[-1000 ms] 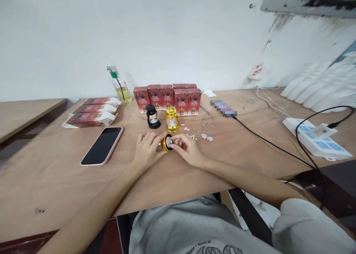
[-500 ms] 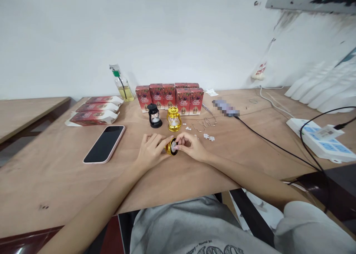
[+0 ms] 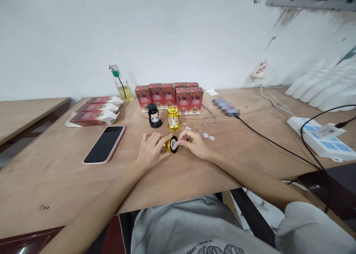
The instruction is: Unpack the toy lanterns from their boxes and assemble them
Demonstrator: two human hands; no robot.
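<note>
My left hand (image 3: 152, 147) is closed around a small gold lantern (image 3: 167, 146), which lies on its side with its round, black-rimmed underside turned to the right. At that underside, my right hand (image 3: 194, 144) pinches a small white piece (image 3: 175, 144) between thumb and fingertips. Part of the lantern's body is hidden behind my left fingers. Just beyond my hands stand an upright gold lantern (image 3: 174, 119) and a black lantern (image 3: 154, 116), both with clear middles.
Red printed boxes (image 3: 168, 96) stand along the back; flattened-looking ones (image 3: 93, 117) lie left. A phone (image 3: 105, 144) rests near my left arm. White tabs (image 3: 209, 137), bent wires (image 3: 204, 124) and a screwdriver-like tool (image 3: 207, 108) lie right, before a power strip (image 3: 322, 139) with cables.
My right fingers have drawn back slightly to the right from the lantern's underside, so more of it shows, with the white piece at my fingertips. The left hand keeps its hold.
</note>
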